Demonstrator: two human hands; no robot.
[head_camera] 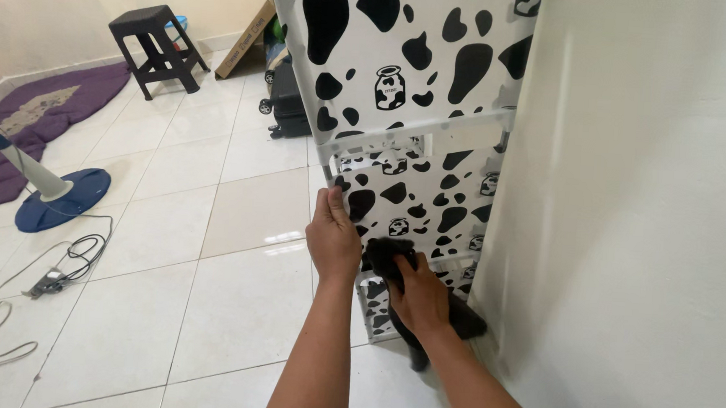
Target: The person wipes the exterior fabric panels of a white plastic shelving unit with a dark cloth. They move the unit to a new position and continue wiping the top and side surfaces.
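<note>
The left hand (332, 237) grips the front edge of a tall white plastic drawer cabinet with black cow-spot print (412, 81), fingers curled around the drawer front partway down. Just beside it, the right hand (418, 298) is closed on a dark grey cloth (389, 256) — bunched in the fist and pressed against the cabinet's lower drawers, the rest trailing down. The cabinet stands against a white wall (648, 205). Well apart on the tiled floor — a blue fan base (65, 198) and a black plastic stool (158, 44).
</note>
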